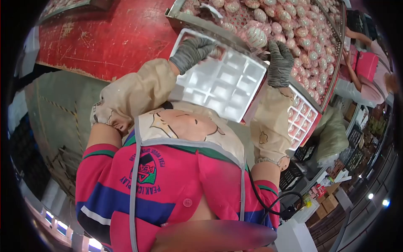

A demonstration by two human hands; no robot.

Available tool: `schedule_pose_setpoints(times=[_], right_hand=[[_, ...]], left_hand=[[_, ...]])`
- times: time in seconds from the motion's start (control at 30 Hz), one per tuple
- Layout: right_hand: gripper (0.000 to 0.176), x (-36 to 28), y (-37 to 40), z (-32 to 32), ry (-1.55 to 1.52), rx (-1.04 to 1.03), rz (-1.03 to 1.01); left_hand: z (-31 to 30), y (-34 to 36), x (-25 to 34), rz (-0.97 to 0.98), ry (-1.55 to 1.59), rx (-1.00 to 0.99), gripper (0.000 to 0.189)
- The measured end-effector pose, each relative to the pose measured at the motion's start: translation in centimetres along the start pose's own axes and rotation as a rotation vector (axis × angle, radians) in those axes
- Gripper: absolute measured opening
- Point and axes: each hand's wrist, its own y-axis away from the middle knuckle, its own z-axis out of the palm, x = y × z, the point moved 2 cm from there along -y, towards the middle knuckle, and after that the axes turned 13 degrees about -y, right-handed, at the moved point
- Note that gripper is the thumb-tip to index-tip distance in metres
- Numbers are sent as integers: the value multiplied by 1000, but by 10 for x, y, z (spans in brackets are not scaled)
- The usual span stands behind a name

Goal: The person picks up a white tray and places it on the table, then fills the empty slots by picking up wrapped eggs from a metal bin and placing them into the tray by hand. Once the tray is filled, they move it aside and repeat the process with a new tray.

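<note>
Closest to us hangs our pink shirt [176,185] under a cream bib [189,126]. Beyond it lies the white tray [222,82] of empty compartments, set against the metal bin [197,23] of wrapped balls. Our gloved left hand [191,52] curls its fingers over the tray's far left corner, gripping it. Our gloved right hand [280,63] sits at the tray's right corner, just beside one wrapped ball [256,37]; we cannot tell whether its fingers grip anything.
</note>
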Motion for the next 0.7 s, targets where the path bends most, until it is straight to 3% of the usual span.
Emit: schedule_pose_setpoints(times=[0.03, 0.07, 0.13, 0.2, 0.27, 0.3, 0.33, 0.4, 0.47, 0.53, 0.57, 0.67, 0.7], right_hand=[[15, 1, 12, -1, -118, 26, 108], [15, 6, 24, -2, -127, 36, 119], [14, 13, 43, -3, -121, 6, 87], [10, 35, 53, -10, -103, 17, 30], [11, 39, 68, -10, 532, -40, -740], [16, 40, 75, -9, 580, -42, -818], [16, 50, 79, -12, 581, -22, -812], [16, 88, 83, -17, 677, -11, -819], [15, 107, 81, -23, 686, -37, -834], [15, 116, 84, -22, 806, -174, -847], [20, 121, 85, -23, 862, -185, -754], [28, 88, 91, -17, 784, -249, -563], [35, 79, 91, -15, 801, -230, -420]], left_hand=[[6, 5, 11, -48, 187, -103, 31], [9, 6, 15, -60, 179, -113, 31], [19, 5, 25, -118, 507, -407, 36], [30, 4, 34, -98, 497, -398, 41], [41, -8, 35, -245, 436, -399, 38], [48, -15, 29, -198, 303, -374, 32], [56, -25, 14, -201, 291, -389, 32], [63, -42, -3, 345, -109, -47, 28], [63, -40, 6, 299, -225, -48, 32], [65, -34, 5, 589, -762, 122, 35], [65, -35, -6, 687, -779, 207, 38], [55, -25, -6, 613, -718, 128, 39], [53, -24, -1, 451, -679, 29, 42]])
